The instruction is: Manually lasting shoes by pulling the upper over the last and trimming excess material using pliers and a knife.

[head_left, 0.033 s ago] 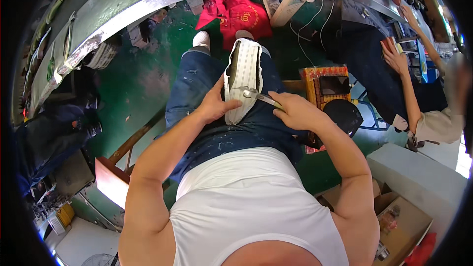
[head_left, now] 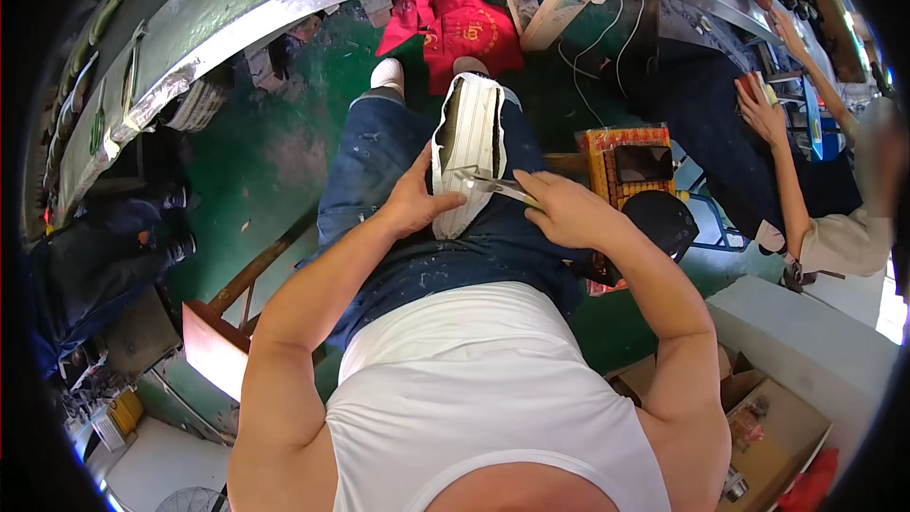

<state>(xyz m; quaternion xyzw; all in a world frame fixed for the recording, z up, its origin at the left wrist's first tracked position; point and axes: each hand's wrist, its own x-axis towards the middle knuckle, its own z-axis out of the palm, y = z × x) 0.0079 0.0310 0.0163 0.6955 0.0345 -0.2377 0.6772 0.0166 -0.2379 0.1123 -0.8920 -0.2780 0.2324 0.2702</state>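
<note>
A white shoe upper point(head_left: 471, 133) with a dark inner edge lies lengthwise along my lap, its underside facing up. My left hand point(head_left: 413, 201) is closed on its left side near the rounded close end, the thumb lying across the surface. In my right hand point(head_left: 571, 210) is a hammer point(head_left: 500, 188) with a metal head and a pale handle. The head rests over the close half of the shoe, a little right of my left thumb, and is slightly blurred. Whether it touches the surface I cannot tell.
A metal-edged workbench point(head_left: 313, 5) curves across the front. Red cloth point(head_left: 464, 33) lies on the floor beyond my feet. On my right, a dark phone point(head_left: 644, 164) rests on an orange-patterned packet beside a black round seat point(head_left: 661, 224). A co-worker's hand point(head_left: 761, 112) is farther right.
The hammer's head has tipped and turned slightly over the shoe, with my right hand shifting a little. My left hand and the shoe stay in place.
</note>
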